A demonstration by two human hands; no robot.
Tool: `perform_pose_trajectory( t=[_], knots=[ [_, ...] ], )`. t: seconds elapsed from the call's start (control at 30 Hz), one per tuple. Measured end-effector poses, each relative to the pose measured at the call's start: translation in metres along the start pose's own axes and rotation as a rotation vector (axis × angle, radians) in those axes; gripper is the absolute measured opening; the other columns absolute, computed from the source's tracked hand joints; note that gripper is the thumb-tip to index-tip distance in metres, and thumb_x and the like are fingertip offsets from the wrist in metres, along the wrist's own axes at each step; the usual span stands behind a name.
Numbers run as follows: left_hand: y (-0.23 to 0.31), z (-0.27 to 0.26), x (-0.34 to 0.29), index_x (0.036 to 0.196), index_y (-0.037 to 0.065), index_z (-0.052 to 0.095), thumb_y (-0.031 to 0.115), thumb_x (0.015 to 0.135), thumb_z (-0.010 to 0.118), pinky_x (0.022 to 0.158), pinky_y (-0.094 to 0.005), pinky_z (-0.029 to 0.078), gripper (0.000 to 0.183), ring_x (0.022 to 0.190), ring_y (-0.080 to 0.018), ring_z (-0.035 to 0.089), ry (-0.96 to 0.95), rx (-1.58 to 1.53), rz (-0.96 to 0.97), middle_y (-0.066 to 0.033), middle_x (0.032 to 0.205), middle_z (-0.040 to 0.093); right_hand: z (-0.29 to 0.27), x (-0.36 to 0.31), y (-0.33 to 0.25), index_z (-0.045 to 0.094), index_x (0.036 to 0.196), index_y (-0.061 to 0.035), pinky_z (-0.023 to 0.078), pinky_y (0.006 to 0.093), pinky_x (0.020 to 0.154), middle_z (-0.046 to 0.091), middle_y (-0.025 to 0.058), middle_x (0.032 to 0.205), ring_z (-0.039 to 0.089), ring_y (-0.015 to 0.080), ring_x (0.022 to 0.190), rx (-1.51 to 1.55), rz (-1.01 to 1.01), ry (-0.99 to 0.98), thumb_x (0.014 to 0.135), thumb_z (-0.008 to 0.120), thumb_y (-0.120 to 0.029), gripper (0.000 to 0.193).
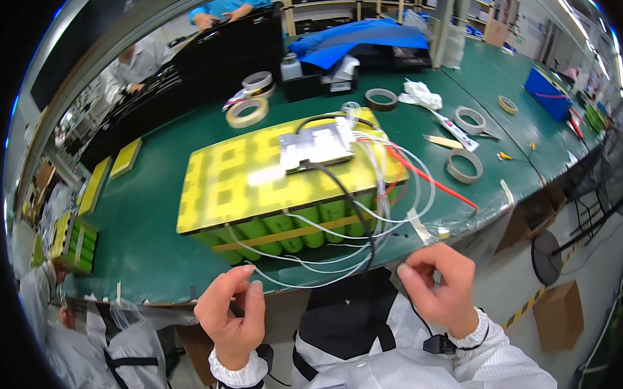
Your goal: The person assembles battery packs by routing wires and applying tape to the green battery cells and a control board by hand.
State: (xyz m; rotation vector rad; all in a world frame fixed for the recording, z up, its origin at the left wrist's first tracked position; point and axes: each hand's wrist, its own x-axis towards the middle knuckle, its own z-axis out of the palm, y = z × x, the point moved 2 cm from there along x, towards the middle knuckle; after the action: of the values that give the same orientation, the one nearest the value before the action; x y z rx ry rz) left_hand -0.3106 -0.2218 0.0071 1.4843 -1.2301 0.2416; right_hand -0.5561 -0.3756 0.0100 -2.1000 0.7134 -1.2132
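Note:
A large battery pack (242,190) stands on the green workbench, made of green cylindrical cells under a yellow top sheet. On its top lies a silver circuit module (316,145) with black cables and a bundle of white wires (383,170). Several white wires loop down over the front side toward me. My left hand (233,316) is just off the bench's front edge, its thumb and index finger slightly apart beside a wire loop; I see nothing held. My right hand (442,286) is raised to the right of the loops, fingers curled and thumb against the index finger, with nothing visible between them.
Tape rolls (464,165), a glue tube (456,131) and crumpled tissue (420,94) lie right of the pack. A red tube (436,181) sticks out rightward. Yellow strips and a smaller pack (77,243) are at left. Co-workers sit at left and work across the bench.

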Motion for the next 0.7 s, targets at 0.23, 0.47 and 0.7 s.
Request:
perform_pose_trajectory(
  t=[0.23, 0.47, 0.7],
  knots=[
    [0.045, 0.051, 0.037, 0.112, 0.002, 0.069, -0.004, 0.075, 0.074, 0.053, -0.0291, 0.042, 0.038, 0.062, -0.0207, 0.056, -0.274, 0.074, 0.189, -0.0072, 0.074, 0.064, 0.008, 0.025, 0.047, 0.069, 0.101, -0.0022, 0.037, 0.0246, 0.047, 0.061, 0.0049, 0.075, 0.047, 0.0094, 0.047, 0.181, 0.095, 0.144, 0.081, 0.071, 0.002, 0.02],
    [0.079, 0.082, 0.036, 0.103, 0.0, 0.071, -0.002, 0.075, 0.076, 0.071, -0.0357, 0.056, 0.029, 0.082, -0.0308, 0.07, -0.231, 0.135, 0.208, -0.0155, 0.101, 0.068, 0.028, 0.032, 0.037, 0.07, 0.1, -0.002, 0.04, 0.0293, 0.046, 0.065, 0.0073, 0.079, 0.05, 0.0124, 0.047, 0.146, 0.093, 0.118, 0.08, 0.079, -0.011, 0.024],
    [0.091, 0.115, 0.037, 0.101, 0.001, 0.067, 0.013, 0.072, 0.085, 0.06, -0.0333, 0.055, 0.036, 0.072, -0.0275, 0.069, -0.172, 0.337, 0.218, -0.0112, 0.099, 0.068, 0.052, 0.014, 0.037, 0.068, 0.099, -0.0005, 0.044, 0.0313, 0.048, 0.067, 0.0109, 0.087, 0.054, 0.0163, 0.05, 0.269, 0.185, 0.084, 0.08, 0.078, -0.016, 0.026]
  ],
)
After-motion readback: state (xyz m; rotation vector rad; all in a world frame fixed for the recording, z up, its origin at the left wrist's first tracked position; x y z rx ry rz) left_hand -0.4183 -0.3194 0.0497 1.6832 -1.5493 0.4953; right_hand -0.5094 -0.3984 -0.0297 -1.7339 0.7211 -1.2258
